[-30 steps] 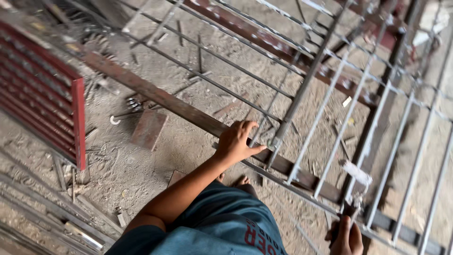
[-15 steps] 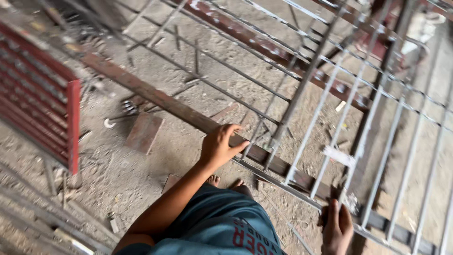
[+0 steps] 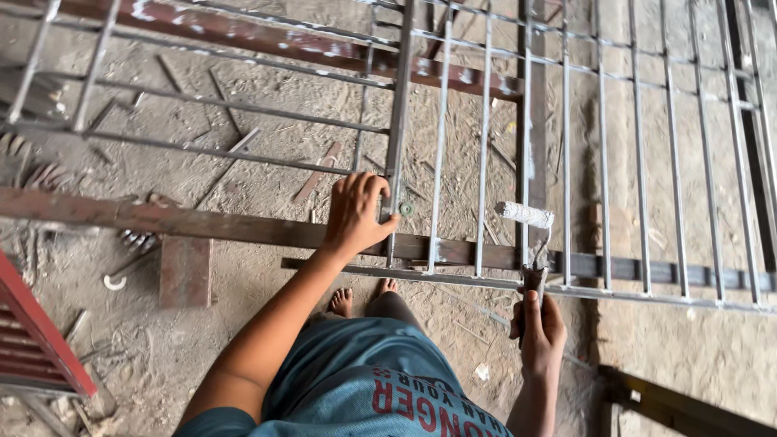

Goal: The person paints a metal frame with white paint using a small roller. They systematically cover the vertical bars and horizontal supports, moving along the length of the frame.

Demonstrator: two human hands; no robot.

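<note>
The left hand (image 3: 356, 212) rests palm-down on a rusty beam (image 3: 162, 218), its fingers curled over the far edge and touching the thick upright bar of a grey metal grille (image 3: 566, 146) that lies flat across that beam. The right hand (image 3: 541, 330) is closed around the dark handle of a small paint roller (image 3: 525, 214); the white roller head lies just above the beam, against one of the grille's thin bars, to the right of the left hand. The grille's near rail runs just below the beam and passes over the roller's handle above the right hand. Bare toes (image 3: 341, 301) show on the dusty floor (image 3: 243, 324) just below the beam, between the two arms, above a blue shirt. A second rusty beam (image 3: 267, 36) lies under the grille's far side. Left of the left hand, a short rusty plate (image 3: 185, 271) sits just below the beam, and a red frame (image 3: 36, 340) lies further down to the left.
</note>
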